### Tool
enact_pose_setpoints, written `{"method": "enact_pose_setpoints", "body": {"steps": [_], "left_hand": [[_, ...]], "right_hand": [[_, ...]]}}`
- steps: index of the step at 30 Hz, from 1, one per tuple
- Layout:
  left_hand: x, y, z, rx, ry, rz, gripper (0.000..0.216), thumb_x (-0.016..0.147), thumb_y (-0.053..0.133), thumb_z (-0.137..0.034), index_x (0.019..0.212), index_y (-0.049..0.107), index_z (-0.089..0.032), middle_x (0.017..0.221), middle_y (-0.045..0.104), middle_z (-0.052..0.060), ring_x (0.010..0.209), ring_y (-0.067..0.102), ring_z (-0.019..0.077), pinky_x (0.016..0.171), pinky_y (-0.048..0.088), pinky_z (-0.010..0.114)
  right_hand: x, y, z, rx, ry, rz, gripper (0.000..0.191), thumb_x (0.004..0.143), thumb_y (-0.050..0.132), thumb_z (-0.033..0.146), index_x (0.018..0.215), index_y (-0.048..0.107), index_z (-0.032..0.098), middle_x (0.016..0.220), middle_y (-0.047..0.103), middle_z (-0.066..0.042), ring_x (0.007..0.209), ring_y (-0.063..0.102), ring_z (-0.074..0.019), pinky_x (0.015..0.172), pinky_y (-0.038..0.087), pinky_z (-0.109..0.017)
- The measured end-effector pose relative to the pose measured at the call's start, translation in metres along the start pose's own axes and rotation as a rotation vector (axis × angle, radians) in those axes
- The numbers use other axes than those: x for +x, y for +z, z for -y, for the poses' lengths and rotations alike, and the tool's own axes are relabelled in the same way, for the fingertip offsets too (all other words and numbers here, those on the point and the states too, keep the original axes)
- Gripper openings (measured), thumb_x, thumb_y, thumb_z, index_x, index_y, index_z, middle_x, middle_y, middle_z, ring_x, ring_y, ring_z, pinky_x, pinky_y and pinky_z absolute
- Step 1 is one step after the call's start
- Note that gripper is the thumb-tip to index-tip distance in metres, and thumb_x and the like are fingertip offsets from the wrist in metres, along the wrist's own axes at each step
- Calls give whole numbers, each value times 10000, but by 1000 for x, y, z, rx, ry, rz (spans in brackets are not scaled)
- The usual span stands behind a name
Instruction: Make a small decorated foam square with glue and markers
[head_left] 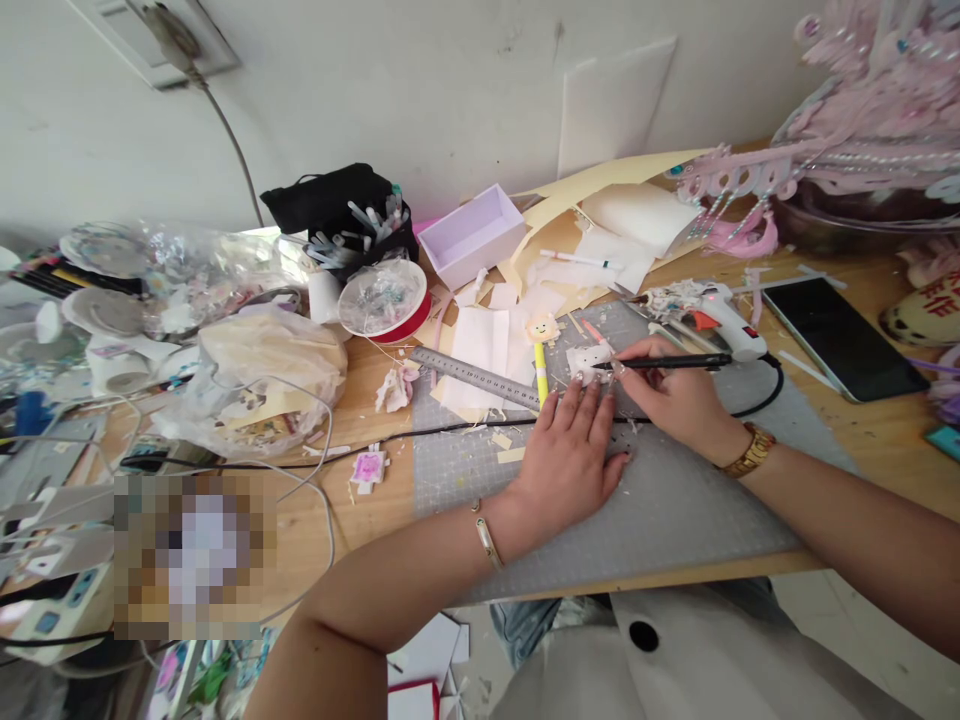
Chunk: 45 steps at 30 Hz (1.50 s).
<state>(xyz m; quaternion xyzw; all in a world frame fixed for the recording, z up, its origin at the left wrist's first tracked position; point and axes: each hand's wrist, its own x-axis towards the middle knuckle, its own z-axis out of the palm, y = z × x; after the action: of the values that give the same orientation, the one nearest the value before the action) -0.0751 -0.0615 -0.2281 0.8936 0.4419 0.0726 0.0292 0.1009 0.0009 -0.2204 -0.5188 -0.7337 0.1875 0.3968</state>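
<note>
My right hand [667, 388] is closed around a slim black pen [694, 361], its tip over a small white piece [589, 360] with dark marks on it. Flat on the grey cutting mat [675, 500] lies my left hand [571, 445], fingers stretched out, their tips at the lower edge of that white piece. A steel ruler [476, 377] ends just left of my left fingertips. Beside it is a yellow pen [541, 372] with a round smiling-face top [541, 327]. A white glue gun [731, 325] sits beyond my right hand.
A black cable [450, 428] crosses the mat. A phone [844, 335] lies at the right. Behind are a lilac box [474, 238], a red-rimmed spool [386, 300] and a black pen case [352, 220]. Plastic bags [255, 370] crowd the left; pink beaded work [862, 130] stands at back right.
</note>
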Motion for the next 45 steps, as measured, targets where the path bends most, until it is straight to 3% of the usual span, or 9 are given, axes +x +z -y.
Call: {"method": "enact_pose_setpoints", "body": {"steps": [24,31,45], "left_hand": [[0,-1,-1,14,0,8,663,1019,363,-515,1500,426,-62,1585,413,174,1487,357,344,1190,322,494],[-1,1,0,5,1,-28,656,1016,377,-509,1491,442,-62,1572,430,175,1476,377,341,1192,315,487],[0,0,0,19,-2,5,670,1016,376,-518,1504,422,-60,1585,413,165,1484,364,342,1195,321,490]], "right_hand": [[-2,1,-7,-36,-16,-98,9,824,594,243,829,601,247,697,634,-24,572,552,-183,538,448,-344],[-1,1,-3,-5,-13,-29,17,836,590,259,837,594,243,691,625,-15,554,542,-170,528,445,-328],[-1,0,-3,-21,0,-30,19,820,579,236,838,583,240,671,617,-9,535,526,-165,511,413,-314]]}}
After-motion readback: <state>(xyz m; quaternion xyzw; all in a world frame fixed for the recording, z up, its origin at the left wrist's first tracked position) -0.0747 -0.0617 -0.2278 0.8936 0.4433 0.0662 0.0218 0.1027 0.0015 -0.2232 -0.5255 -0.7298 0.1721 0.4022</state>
